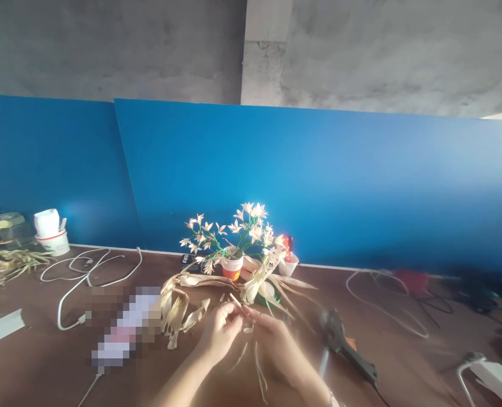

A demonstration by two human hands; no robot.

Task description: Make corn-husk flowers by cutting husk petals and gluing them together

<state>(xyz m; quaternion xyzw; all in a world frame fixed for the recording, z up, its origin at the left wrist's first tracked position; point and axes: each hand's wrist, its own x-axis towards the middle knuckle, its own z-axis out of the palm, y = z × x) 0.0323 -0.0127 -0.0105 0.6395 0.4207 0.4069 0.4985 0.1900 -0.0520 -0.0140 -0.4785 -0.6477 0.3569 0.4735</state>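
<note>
Over the middle of the table, my left hand point(224, 329) and my right hand point(272, 333) meet with fingers pinched together on a pale strip of dried corn husk point(235, 301). Thin loose strands hang below them. Dried corn husks point(177, 311) lie to the left of my hands, and more husks point(257, 282) spread out just beyond. Behind stands a paper cup point(233, 265) holding cream star-shaped flowers point(257, 217) on green stems. A dark glue gun point(348, 347) rests to the right of my right hand.
White cables point(85, 274) and a pixelated object point(126, 330) lie on the left. Dried husk strips point(5, 263) and a white tub point(56, 243) stand at the far left. A small white cup point(288, 264) is behind the husks. A blue partition point(319, 181) closes off the table's back.
</note>
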